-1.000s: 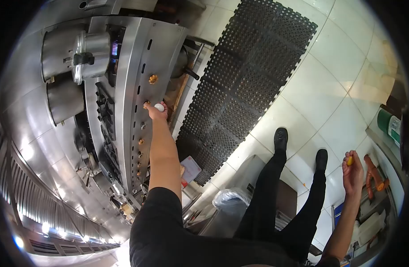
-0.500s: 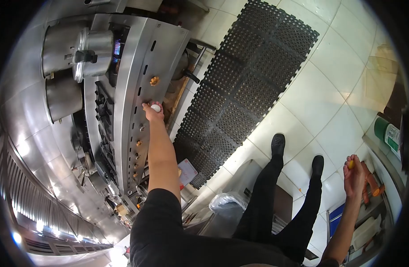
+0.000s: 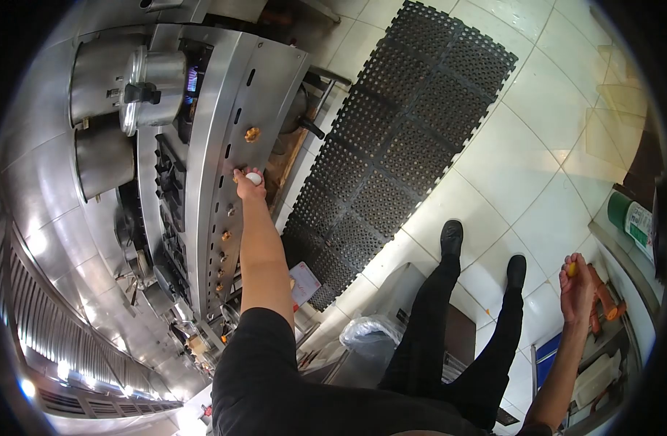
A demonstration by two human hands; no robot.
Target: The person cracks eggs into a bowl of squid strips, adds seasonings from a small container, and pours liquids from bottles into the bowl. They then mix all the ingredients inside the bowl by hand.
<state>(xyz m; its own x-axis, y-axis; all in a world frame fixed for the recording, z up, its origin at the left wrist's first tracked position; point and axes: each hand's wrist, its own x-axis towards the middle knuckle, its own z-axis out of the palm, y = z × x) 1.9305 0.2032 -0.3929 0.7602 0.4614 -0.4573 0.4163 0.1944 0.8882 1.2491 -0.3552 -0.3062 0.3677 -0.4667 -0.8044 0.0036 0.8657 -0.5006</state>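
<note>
My left hand [image 3: 251, 184] reaches out to the front panel of the stove [image 3: 240, 93]. A white egg [image 3: 254, 178] rests in its curled fingers, while the fingertips touch the panel where a knob seems to be; the hand hides most of that spot. Just beyond the hand is a brass-coloured knob [image 3: 252, 134]. Low at my right side, my right hand [image 3: 577, 291] is closed around a small yellow object [image 3: 571, 269], mostly covered by the fingers.
On the stove stand a pressure cooker [image 3: 155, 87] beside a lit burner [image 3: 192, 78] and a large pot [image 3: 104, 156]. A black rubber mat [image 3: 399, 131] lies on the tiles. Nearby are a lined bin [image 3: 370, 330], carrots [image 3: 606, 298] and a green container [image 3: 631, 221].
Almost nothing differs. Both hands keep their hold and place, with my left hand shifting only very slightly at the panel.
</note>
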